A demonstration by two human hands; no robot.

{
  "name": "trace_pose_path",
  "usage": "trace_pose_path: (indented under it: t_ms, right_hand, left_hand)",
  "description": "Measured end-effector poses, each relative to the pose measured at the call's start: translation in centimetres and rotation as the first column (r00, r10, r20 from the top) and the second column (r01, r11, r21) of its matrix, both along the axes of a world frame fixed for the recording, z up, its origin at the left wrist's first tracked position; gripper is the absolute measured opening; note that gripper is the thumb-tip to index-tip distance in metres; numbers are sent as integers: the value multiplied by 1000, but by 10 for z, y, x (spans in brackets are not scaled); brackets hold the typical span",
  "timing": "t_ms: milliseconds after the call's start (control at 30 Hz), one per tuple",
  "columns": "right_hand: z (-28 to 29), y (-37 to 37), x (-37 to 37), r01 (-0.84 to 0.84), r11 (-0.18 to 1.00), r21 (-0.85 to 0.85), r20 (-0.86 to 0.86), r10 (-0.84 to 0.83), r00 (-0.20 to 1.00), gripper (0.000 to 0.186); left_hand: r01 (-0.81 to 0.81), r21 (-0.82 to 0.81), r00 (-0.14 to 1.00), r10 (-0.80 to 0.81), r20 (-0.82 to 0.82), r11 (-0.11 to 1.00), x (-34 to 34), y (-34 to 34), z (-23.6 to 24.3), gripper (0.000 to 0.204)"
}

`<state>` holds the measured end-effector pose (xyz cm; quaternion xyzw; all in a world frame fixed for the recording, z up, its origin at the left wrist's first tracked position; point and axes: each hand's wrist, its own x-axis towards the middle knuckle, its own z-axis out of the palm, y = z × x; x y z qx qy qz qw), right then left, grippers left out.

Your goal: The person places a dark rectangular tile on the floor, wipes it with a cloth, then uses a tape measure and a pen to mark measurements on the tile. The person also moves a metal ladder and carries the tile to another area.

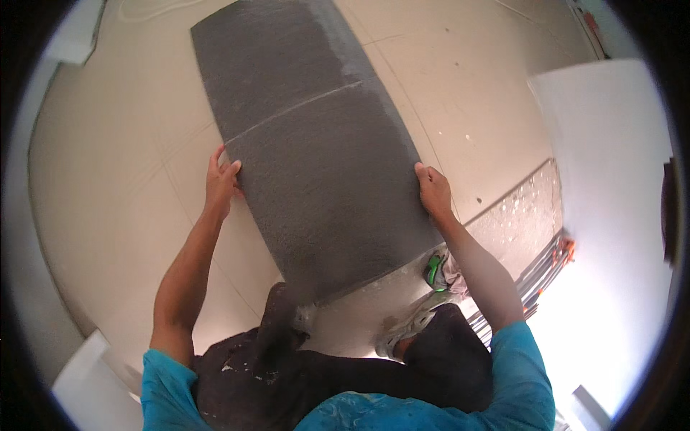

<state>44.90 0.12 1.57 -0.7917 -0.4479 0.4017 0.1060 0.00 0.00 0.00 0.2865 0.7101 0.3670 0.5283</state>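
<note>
A long dark grey slab fills the middle of the view, with a pale line running across it and a lighter strip along its upper right edge. My left hand is closed on the slab's left edge, just below that line. My right hand grips the right edge of the lower section, thumb on top. The slab's near end lies by my dark-trousered knee. Next to its lower right corner is a green and black object with a crumpled pale cloth.
A pale tiled floor surrounds the slab. At the right are a speckled board, several long rails with orange parts and a bright white surface. Pale wall edges curve along the left, with a white piece at lower left.
</note>
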Motion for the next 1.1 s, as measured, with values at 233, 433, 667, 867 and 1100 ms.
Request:
trace_pose_path:
  t_ms: [233, 433, 667, 867, 1100]
  right_hand:
    - [11, 7, 9, -2, 1000, 2, 65, 2, 998, 53]
    - [23, 6, 8, 27, 999, -19, 27, -26, 999, 54]
    - [15, 3, 9, 33, 999, 25, 72, -35, 997, 51]
    - [20, 4, 11, 41, 999, -11, 37, -41, 998, 51]
    - [22, 5, 10, 6, 1000, -26, 52, -5, 999, 51]
  left_hand:
    - [-27, 27, 1000, 27, 3, 999, 19, 3, 2, 68]
    - [-8, 24, 1000, 8, 3, 1000, 17, 3, -3, 70]
    - [-18, -4, 1000, 18, -11, 1000, 22, 5, 0, 71]
    - [-11, -28, 1000, 12, 24, 1000, 18, 6, -2, 70]
    - [-64, -21, 998, 65, 26, 998, 27, 5, -1, 67]
